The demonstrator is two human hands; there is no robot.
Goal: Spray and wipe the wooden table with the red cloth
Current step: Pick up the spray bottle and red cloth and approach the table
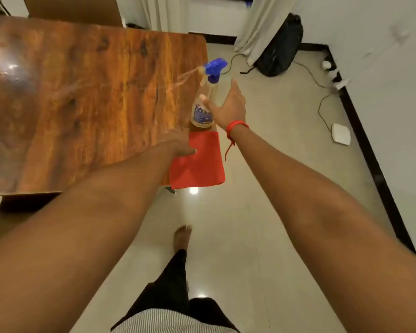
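Note:
The wooden table (82,92) fills the upper left, with a wet shine near its left side. A clear spray bottle (202,111) with a blue trigger head stands upright at the table's right edge. The red cloth (199,164) lies just below the bottle and hangs over the edge. My left hand (178,144) is palm down and motion-blurred, its fingertips on the cloth's left border. My right hand (228,106) is spread open just right of the bottle. Its thumb is at the bottle's side and its fingers are not wrapped around it.
A black backpack (281,49) leans by the curtains (257,25) at the back. Cables run across the tiled floor to a white box (341,133) beside the right wall. My bare foot (183,236) stands on the floor below the table's corner.

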